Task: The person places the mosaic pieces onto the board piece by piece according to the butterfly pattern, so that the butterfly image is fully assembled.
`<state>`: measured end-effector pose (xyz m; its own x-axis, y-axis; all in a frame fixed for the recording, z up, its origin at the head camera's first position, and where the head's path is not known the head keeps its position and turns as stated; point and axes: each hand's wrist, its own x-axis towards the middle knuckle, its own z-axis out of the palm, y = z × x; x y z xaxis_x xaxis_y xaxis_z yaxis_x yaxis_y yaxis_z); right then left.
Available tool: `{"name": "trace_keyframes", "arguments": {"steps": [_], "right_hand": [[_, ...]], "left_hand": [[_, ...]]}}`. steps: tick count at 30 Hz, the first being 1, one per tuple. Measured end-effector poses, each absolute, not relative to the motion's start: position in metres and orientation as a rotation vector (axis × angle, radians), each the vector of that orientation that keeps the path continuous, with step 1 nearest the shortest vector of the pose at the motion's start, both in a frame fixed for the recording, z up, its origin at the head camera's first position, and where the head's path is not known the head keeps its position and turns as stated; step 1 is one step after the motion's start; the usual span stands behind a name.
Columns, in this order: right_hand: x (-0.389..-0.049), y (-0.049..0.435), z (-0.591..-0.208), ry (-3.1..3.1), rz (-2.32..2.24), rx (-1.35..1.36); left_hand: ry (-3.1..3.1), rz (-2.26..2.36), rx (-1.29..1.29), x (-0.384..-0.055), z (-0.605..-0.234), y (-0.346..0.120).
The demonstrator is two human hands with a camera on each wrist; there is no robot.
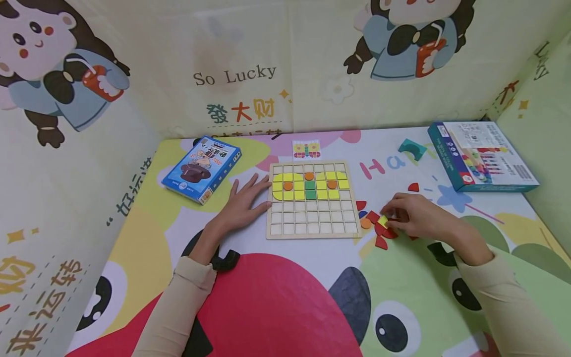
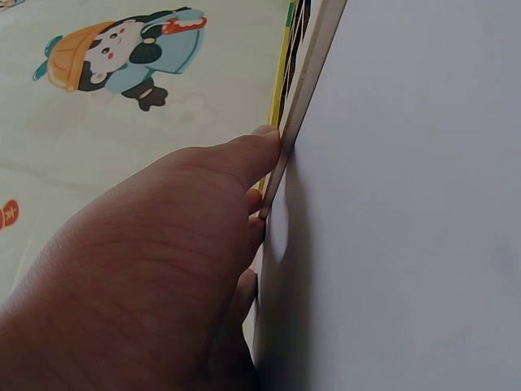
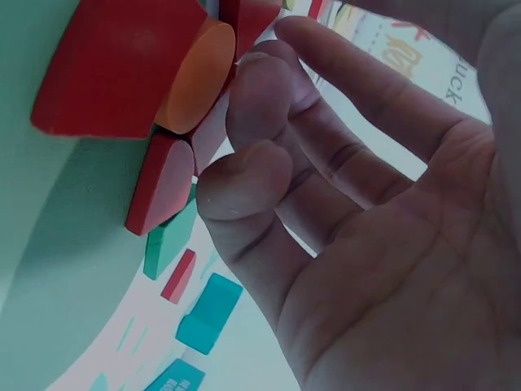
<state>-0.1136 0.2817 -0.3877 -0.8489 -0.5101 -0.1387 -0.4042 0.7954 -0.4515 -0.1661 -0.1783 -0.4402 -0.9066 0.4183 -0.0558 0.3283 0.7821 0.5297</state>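
A wooden grid board (image 1: 312,230) lies on the table. Its upper rows hold yellow tiles (image 1: 287,195), green squares (image 1: 310,185) and orange discs (image 1: 309,176). My left hand (image 1: 243,203) rests at the board's left side, fingers spread, thumb and fingertips touching the edge; the left wrist view shows the thumb against the board's rim (image 2: 305,90). Over a loose pile right of the board, my right hand (image 1: 412,214) pinches a yellow square tile (image 1: 382,221) between thumb and finger. Red pieces (image 1: 381,242) and an orange disc (image 1: 366,223) lie beneath and beside it.
Behind the board lies a small butterfly pattern card (image 1: 306,149). A blue box (image 1: 202,168) stands at the left, a larger teal-edged box (image 1: 486,156) at the back right. Near that box is a teal arch-shaped piece (image 1: 412,148). A lone red piece (image 1: 413,187) lies behind my right hand.
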Motion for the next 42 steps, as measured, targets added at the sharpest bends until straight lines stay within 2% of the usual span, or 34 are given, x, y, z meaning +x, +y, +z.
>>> {"name": "trace_keyframes", "arguments": {"steps": [13, 26, 42], "right_hand": [[-0.111, 0.277, -0.387, 2.75, -0.57, -0.653], [-0.123, 0.273, -0.392, 2.886, -0.499, -0.542], [-0.129, 0.269, -0.39, 2.836, -0.499, -0.562]], "left_hand": [[2.805, 0.785, 0.595, -0.165, -0.44, -0.179], [2.808, 0.781, 0.583, -0.164, -0.44, -0.178], [2.81, 0.783, 0.594, -0.164, -0.44, -0.178]]}}
